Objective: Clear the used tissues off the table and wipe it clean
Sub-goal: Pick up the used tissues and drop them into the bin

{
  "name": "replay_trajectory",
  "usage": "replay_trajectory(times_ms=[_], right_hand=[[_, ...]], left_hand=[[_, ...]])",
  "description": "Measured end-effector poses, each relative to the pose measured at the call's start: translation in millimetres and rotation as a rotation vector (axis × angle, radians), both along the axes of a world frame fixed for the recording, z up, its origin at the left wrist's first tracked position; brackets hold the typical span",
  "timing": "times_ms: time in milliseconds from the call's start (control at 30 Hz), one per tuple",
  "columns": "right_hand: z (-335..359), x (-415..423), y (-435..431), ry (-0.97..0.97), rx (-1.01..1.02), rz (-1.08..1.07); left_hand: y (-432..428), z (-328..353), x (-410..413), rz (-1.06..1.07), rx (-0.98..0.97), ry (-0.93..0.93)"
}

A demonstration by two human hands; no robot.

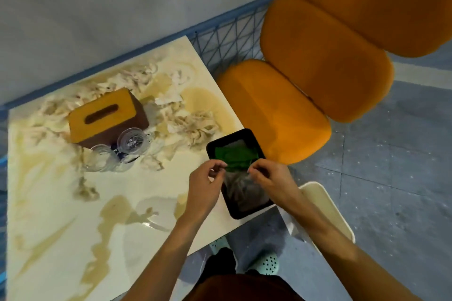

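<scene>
Used tissues (pixel 195 124): crumpled, several, scattered over the far half of the table (pixel 61 227), mostly around and behind the tissue box (pixel 107 117); one lies apart nearer the middle.

Tissue box: wooden, slot on top, touching two glass jars (pixel 132 142).

Tray (pixel 244 133): black, at the table's right edge, holding a green cloth (pixel 232 154).

Left hand (pixel 205 186) and right hand (pixel 269 178): both above the tray, fingers curled, each pinching the top edge of a thin greyish see-through sheet (pixel 242 190). Whether it is a bag or film cannot be told.

Orange cushions (pixel 274 110): beyond the tray.
</scene>
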State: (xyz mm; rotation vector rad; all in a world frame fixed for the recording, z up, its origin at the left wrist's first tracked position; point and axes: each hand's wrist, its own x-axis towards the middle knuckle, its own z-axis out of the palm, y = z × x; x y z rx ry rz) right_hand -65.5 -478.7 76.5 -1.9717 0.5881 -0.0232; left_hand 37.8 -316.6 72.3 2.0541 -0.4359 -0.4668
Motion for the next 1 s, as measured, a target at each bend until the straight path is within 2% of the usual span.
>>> replay_trajectory(times_ms=[200,333,467,700,867,1000], right_hand=[[0,65,38,0.029,-0.019,0.123],[-3,109,64,0.085,-0.039,0.177],[-9,145,86,0.146,-0.096,0.230],[-35,192,108,0.262,-0.247,0.379],[-49,216,121,0.401,-0.553,0.413],[-62,232,129,0.437,-0.644,0.462]], left_hand=[[68,-13,53,0.143,0.082,0.028],[104,-32,91,0.148,0.185,-0.020],[128,-60,127,0.098,0.315,-0.126],[147,-92,160,-0.099,0.577,-0.150],[153,-101,163,-0.124,0.530,-0.197],[158,-104,165,-0.135,0.483,-0.182]])
